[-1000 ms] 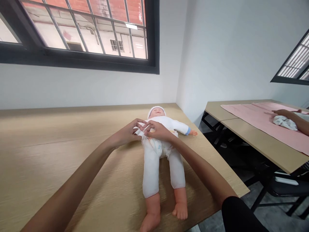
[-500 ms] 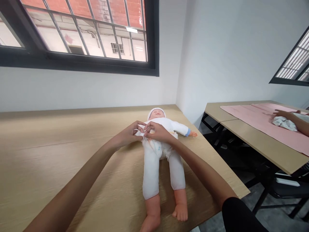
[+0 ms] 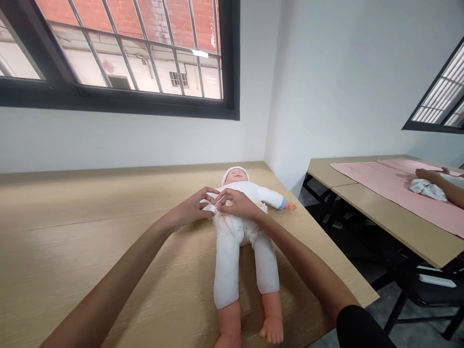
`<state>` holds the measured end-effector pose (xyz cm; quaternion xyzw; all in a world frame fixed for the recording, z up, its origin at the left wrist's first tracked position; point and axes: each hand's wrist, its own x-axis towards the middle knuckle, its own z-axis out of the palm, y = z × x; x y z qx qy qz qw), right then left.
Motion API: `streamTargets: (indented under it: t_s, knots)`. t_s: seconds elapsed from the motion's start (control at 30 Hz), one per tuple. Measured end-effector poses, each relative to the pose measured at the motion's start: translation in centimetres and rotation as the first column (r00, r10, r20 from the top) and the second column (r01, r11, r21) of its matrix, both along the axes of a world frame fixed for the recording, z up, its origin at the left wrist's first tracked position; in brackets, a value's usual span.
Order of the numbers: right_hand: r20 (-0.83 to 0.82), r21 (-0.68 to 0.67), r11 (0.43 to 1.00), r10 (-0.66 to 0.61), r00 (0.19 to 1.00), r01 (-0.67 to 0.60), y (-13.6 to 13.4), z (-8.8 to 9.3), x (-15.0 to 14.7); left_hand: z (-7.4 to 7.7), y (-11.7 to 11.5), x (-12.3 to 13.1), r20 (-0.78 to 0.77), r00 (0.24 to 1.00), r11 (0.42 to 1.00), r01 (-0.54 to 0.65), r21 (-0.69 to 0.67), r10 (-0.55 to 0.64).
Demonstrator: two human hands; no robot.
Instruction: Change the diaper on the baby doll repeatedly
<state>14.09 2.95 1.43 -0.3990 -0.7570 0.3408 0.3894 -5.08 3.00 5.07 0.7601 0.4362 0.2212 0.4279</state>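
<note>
A doll [image 3: 250,190] lies face up at the centre of the frame, in a white cap [image 3: 232,169] and a white suit with blue cuffs, a diaper [image 3: 239,231] round its hips. The diaper carries small orange and blue marks, too small to read; a white patch [image 3: 200,53] on the bars of the upper-left window [image 3: 232,99] may be a label or a reflection. The left hand [image 3: 191,209] and right hand [image 3: 236,204] meet at the diaper's top left corner, fingers bent and tips almost together; whether either is clamped on the material cannot be told. The table [image 3: 90,241] stretches widest to the left of the doll. Its right edge slants from the wall corner to the lower right, close by the doll's outstretched hand, and one foot is cut off by the bottom of the frame. Past that edge a dark gap separates it from a second table [image 3: 395,227], where another person's hand [image 3: 429,175] rests by a white cloth [image 3: 427,188] on a pink sheet [image 3: 373,181].
</note>
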Motion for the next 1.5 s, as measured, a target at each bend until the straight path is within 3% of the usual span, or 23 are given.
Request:
streamTargets:
  t_s: [0.23,0.57,0.8,1.23,1.37,1.5]
  knots:
    - [0.028,0.024,1.0,-0.012,1.0,0.011,-0.3,0.1,-0.1,-0.8,0.6,-0.1,0.056,0.998,0.999,0.042,-0.001,-0.042]
    - [0.021,0.072,0.997,-0.021,1.0,0.02,0.0,-0.4,-0.3,-0.6,0.6,-0.1,0.067,0.997,0.999,0.035,0.013,-0.036]
    - [-0.02,-0.045,0.995,0.088,0.996,-0.089,0.2,-0.1,0.1,-0.4,0.2,0.0,0.024,0.999,0.998,-0.041,0.037,0.04]
    - [0.03,-0.006,0.999,0.043,0.999,-0.042,-0.5,0.6,0.0,0.4,-0.3,0.6,0.054,0.998,1.0,-0.026,-0.001,0.026]
    - [-0.031,0.009,1.0,0.026,0.999,-0.026,0.0,0.1,0.0,0.3,-0.2,0.4,0.05,0.998,1.0,-0.023,-0.009,0.023]
    - [-0.092,-0.061,0.996,0.066,0.994,-0.072,0.1,0.0,0.1,-0.1,0.0,0.2,0.074,0.997,1.0,0.005,-0.001,-0.005]
